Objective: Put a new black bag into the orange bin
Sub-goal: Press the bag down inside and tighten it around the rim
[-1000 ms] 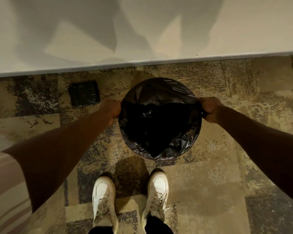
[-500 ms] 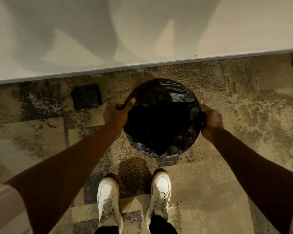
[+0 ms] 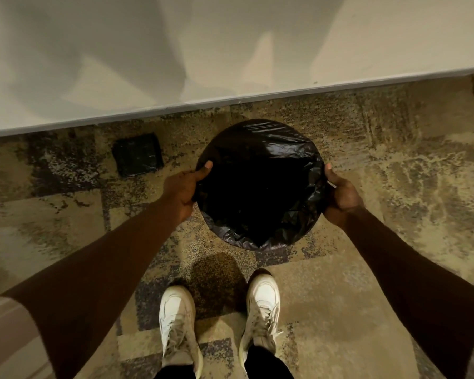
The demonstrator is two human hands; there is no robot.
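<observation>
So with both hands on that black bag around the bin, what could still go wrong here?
The black bag hides the bin's rim completely, so how far it is folded over cannot be checked; a shallow fold might slip inside once loaded. The left hand and right hand hold opposite sides, and pulling hard could tear the thin film. The near edge looks crumpled, so it may sit loose there.

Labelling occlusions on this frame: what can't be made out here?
- Orange bin: head view, fully covered by the crinkled black plastic bag; no orange shows.
- Bag's inside: too dark to see its depth.
- Left hand and right hand: fingers curl under the rim, so each grip is partly hidden.
- Dark square on the patterned carpet: too dim to identify.
</observation>
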